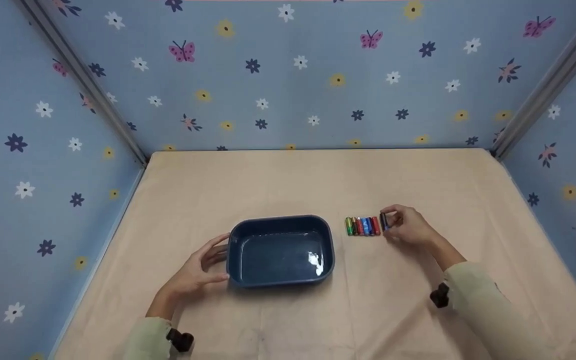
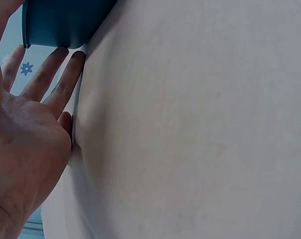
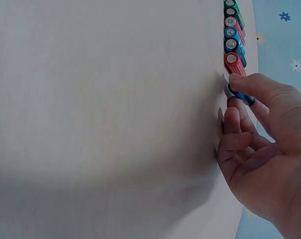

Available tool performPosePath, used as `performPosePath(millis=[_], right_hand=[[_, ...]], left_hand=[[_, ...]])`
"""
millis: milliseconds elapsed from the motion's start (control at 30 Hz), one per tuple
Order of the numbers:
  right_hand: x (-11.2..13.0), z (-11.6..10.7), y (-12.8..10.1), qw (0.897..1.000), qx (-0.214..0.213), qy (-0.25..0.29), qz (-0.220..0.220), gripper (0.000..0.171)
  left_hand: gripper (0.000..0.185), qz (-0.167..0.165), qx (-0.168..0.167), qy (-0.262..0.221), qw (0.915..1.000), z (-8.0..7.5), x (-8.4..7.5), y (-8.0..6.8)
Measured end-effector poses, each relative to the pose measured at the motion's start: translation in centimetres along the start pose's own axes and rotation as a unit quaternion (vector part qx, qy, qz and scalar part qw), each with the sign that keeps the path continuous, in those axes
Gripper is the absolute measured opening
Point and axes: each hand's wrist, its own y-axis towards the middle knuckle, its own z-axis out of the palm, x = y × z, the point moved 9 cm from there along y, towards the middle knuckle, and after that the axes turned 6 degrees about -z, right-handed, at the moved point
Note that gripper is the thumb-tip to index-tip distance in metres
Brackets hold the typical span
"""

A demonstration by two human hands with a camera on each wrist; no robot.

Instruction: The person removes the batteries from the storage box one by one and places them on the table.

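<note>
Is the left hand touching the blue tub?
Touching: the left wrist view shows the left hand with its fingertips pressed against the blue tub.

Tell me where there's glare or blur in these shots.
Head view: white glare patch on the blue tray's glossy floor, otherwise sharp, soft shadows. Left wrist view: left hand close and slightly soft. Right wrist view: right hand pinching a battery, tablecloth bright, nearly washed out.

A beige worktop point(image 1: 318, 180) stood enclosed by blue walls point(image 1: 288, 85) printed with flowers and butterflies, with grey metal posts point(image 1: 85, 82) in the far corners.
</note>
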Motion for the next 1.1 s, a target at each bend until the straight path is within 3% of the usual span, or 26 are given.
performPosePath(millis=[367,567,833,1100], right_hand=[[0.11,0.39,0.13,1.0,0.024,-0.007,-0.018,0.062],[0.26,0.36,-0.19,0.999,0.03,0.015,-0.036,0.064],[0.22,0.49,-0.39,0.999,0.03,0.022,-0.03,0.067],[0.0,0.58,-0.43,0.999,0.028,0.013,-0.02,0.064]], left_hand=[[0.101,0.001,0.0,-0.007,1.0,0.11,-0.02,-0.13],[0.102,-0.008,-0.003,-0.004,1.0,0.24,0.04,-0.07],[0.102,-0.026,-0.009,0.005,0.9996,0.22,0.11,-0.07],[0.101,-0.022,-0.005,0.004,0.9997,0.2,0.09,-0.16]])
